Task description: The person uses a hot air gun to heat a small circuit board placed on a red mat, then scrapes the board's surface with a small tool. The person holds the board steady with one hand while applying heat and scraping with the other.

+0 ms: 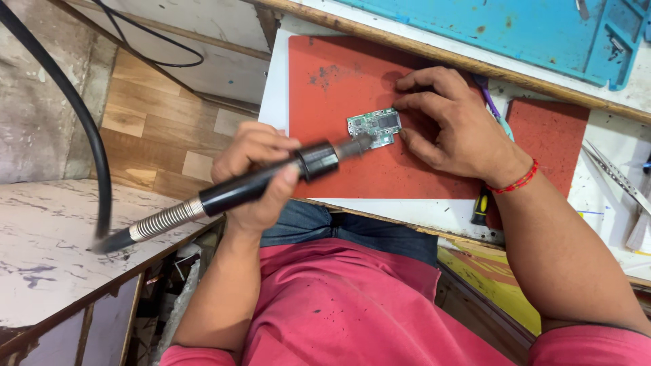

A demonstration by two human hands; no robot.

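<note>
Head view, looking straight down. The small green rectangular circuit board (374, 127) lies flat near the middle of the red rectangular work mat (339, 163), which sits on the white table (274, 95). The board's long axis runs roughly 9 to 3 o'clock, tilted slightly up toward 2 o'clock.

The left hand (256, 177) is wrapped fully around the black cylindrical hot-air handpiece (271, 179); its grip is shut on the barrel, thumb over the top. The handpiece's long axis runs from 8 o'clock to 2 o'clock. Its metal nozzle tip (356, 144) points toward 2 o'clock and ends at the board's lower left edge; contact or a small gap cannot be told. A coiled steel strain-relief spring (166, 218) leaves the rear of the handpiece and joins a thick black hose (81, 115) that loops up toward 11 o'clock.

The right hand (453, 125) lies palm-down on the mat at 3 o'clock of the board. Its fingers are spread and lightly bent, fingertips (400, 103) pressing at the board's right edge; the grip encloses nothing.

Surroundings: a smaller red square pad (553, 132) at 3 o'clock, partly under the right wrist. A blue silicone repair mat (515, 30) at 1 o'clock. Metal tweezers (614, 173) at the far right. A black-and-yellow screwdriver handle (481, 207) beneath the right wrist.
</note>
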